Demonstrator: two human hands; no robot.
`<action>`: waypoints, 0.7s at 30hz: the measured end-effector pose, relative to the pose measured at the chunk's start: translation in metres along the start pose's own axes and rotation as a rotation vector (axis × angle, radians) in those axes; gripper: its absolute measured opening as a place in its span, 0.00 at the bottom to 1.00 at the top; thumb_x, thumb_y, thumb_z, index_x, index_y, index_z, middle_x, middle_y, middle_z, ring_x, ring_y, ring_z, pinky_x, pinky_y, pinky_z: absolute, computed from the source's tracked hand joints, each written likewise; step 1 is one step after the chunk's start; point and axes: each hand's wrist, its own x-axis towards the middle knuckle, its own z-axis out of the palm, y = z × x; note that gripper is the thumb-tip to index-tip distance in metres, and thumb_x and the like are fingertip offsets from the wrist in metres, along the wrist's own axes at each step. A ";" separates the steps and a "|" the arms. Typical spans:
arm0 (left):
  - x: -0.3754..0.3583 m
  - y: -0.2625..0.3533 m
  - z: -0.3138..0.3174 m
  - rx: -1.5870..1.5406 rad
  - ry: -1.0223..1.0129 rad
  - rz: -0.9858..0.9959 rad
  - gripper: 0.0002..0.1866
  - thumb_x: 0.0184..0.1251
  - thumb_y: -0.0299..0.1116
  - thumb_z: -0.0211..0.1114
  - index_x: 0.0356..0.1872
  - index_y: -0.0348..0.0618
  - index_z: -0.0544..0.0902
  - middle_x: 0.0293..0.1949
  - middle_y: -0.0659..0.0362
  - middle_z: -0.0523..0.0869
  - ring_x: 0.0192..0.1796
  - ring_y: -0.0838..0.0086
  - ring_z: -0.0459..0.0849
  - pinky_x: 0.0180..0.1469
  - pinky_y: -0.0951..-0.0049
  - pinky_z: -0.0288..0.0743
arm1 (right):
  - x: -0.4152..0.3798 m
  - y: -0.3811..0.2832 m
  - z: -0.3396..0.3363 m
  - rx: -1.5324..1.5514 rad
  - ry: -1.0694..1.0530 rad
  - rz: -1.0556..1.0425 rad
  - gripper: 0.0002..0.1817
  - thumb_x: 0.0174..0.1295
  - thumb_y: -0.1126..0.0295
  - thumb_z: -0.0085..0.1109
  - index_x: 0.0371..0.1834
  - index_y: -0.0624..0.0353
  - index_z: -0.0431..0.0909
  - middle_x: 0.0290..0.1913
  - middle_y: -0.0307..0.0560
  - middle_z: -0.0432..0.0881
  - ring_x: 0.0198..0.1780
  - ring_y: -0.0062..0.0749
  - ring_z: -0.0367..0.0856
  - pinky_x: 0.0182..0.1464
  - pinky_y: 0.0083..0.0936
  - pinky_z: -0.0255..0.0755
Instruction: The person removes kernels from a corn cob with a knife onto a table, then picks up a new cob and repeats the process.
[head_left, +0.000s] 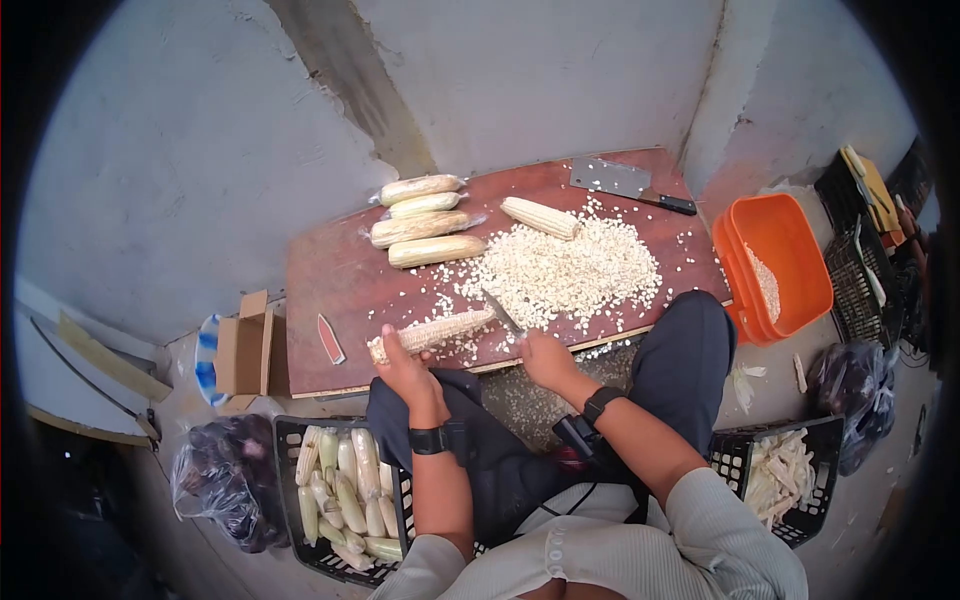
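Note:
My left hand [403, 372] is wrapped round the lower end of a pale corn cob [445, 329], which slants up to the right over the table edge. In my right hand [546, 361] is a knife [504, 315], its blade against or very close to the cob's far end; its handle is hidden by my fingers. Just beyond lies a heap of loose white kernels [575, 265], with another cob [540, 218] at its back edge. Several ears of corn [430, 228], some in clear plastic, lie side by side at the back left of the table.
The red-brown table [335, 280] also bears a cleaver [610, 177] and a small red pointed object [330, 340]. An orange bin [740, 270] with kernels stands to the right. Beside my legs are a crate of corn [290, 500] and a crate of stripped cobs [826, 470].

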 end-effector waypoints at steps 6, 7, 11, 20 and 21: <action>-0.003 -0.004 0.001 0.141 0.001 0.009 0.13 0.67 0.41 0.63 0.39 0.42 0.75 0.31 0.62 0.80 0.25 0.81 0.78 0.17 0.82 0.66 | -0.023 -0.015 -0.028 -0.043 0.031 0.034 0.13 0.68 0.63 0.42 0.40 0.64 0.66 0.31 0.66 0.79 0.35 0.63 0.79 0.39 0.54 0.70; -0.002 -0.007 0.001 0.168 0.002 0.020 0.13 0.66 0.40 0.64 0.39 0.42 0.75 0.30 0.62 0.80 0.25 0.81 0.78 0.17 0.82 0.67 | -0.027 -0.020 -0.032 -0.061 0.022 0.008 0.12 0.68 0.64 0.43 0.40 0.64 0.66 0.30 0.66 0.79 0.35 0.63 0.79 0.39 0.54 0.70; -0.007 -0.015 0.002 0.325 -0.013 0.092 0.16 0.63 0.41 0.67 0.37 0.37 0.76 0.27 0.59 0.79 0.20 0.80 0.76 0.15 0.80 0.69 | -0.040 -0.028 -0.018 -0.140 0.067 -0.119 0.10 0.67 0.66 0.45 0.40 0.63 0.64 0.27 0.64 0.79 0.30 0.61 0.79 0.33 0.53 0.71; -0.003 -0.017 0.005 0.573 0.011 0.200 0.20 0.58 0.41 0.71 0.31 0.31 0.76 0.25 0.55 0.80 0.19 0.75 0.76 0.20 0.72 0.72 | -0.028 -0.022 0.005 -0.239 -0.067 0.004 0.12 0.67 0.66 0.43 0.41 0.66 0.66 0.25 0.60 0.82 0.29 0.58 0.83 0.34 0.49 0.75; -0.002 -0.018 0.004 0.563 0.003 0.188 0.20 0.58 0.41 0.71 0.31 0.31 0.76 0.25 0.55 0.80 0.20 0.75 0.77 0.20 0.72 0.72 | -0.022 -0.017 0.007 -0.262 -0.078 -0.006 0.12 0.67 0.66 0.43 0.40 0.66 0.67 0.25 0.61 0.82 0.30 0.58 0.83 0.35 0.50 0.75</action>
